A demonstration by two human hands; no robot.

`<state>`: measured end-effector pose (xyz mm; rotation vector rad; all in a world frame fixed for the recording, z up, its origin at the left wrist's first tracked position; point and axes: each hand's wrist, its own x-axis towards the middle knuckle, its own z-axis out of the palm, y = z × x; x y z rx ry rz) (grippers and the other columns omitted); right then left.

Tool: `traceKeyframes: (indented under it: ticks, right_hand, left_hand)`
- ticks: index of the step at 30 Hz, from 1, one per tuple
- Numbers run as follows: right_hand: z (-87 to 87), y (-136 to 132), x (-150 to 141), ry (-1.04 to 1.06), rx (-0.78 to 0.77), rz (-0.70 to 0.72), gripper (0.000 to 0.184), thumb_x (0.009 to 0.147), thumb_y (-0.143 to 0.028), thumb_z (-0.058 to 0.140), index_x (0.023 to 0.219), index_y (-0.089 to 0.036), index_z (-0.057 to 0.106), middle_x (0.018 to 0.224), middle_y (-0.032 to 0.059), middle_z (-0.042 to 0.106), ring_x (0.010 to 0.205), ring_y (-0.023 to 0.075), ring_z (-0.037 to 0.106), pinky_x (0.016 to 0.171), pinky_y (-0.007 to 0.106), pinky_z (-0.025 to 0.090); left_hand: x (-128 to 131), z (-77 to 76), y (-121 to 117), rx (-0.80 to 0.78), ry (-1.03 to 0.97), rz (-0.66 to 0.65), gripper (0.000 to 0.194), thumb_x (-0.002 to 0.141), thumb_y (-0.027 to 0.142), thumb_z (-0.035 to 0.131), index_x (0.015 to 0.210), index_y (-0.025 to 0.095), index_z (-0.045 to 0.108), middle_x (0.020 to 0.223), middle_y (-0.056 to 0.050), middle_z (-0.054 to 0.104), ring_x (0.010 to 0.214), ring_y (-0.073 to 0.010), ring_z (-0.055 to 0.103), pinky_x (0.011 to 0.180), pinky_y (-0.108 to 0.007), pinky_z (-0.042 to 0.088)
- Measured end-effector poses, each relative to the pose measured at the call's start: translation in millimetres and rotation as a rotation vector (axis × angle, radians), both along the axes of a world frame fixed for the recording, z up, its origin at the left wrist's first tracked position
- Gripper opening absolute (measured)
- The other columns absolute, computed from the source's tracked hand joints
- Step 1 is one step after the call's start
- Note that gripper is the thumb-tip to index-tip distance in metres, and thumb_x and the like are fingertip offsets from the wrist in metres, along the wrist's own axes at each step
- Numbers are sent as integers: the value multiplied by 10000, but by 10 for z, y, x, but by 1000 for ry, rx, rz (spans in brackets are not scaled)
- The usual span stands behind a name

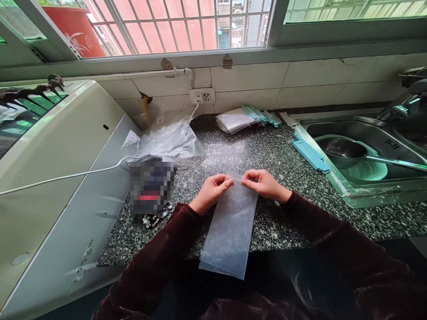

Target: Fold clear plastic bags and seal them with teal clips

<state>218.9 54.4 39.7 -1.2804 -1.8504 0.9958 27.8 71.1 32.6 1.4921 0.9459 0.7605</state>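
Observation:
A long clear plastic bag (230, 226) lies on the speckled granite counter (283, 164) and hangs over its front edge toward me. My left hand (213, 190) pinches the bag's top edge at the left corner. My right hand (263, 183) pinches the same edge at the right corner. Both hands have their fingers closed on the plastic, close together, and dark red velvet sleeves cover both arms.
A stack of clear bags (233, 120) and teal sealing clips (263, 116) lie at the back. More teal clips (310, 155) rest beside the steel sink (340, 186), which holds a bowl and teal colander. Crumpled plastic (167, 138), a blurred-out item (151, 186) and a white appliance (60, 178) are at the left.

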Motion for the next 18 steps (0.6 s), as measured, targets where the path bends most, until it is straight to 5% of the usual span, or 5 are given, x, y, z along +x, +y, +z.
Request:
traceKeyframes:
  ticks: [11, 18]
  right_hand:
    - [7, 57, 116, 135, 50, -189, 271, 730, -404, 566, 626, -155, 554, 601, -7, 527, 569, 98, 449, 541, 233, 366]
    - [-13, 137, 268, 263, 96, -432, 297, 651, -446, 644, 636, -157, 575, 575, -21, 504, 537, 90, 420, 517, 235, 358]
  left_hand:
    - [-40, 57, -11, -51, 158, -167, 410, 681, 535, 559, 575, 142, 515, 532, 47, 401, 504, -71, 307, 478, -210, 214]
    - [-83, 74, -9, -123, 247, -288, 446, 680, 543, 584, 525, 163, 412, 513, 59, 328, 493, -64, 274, 466, -214, 185]
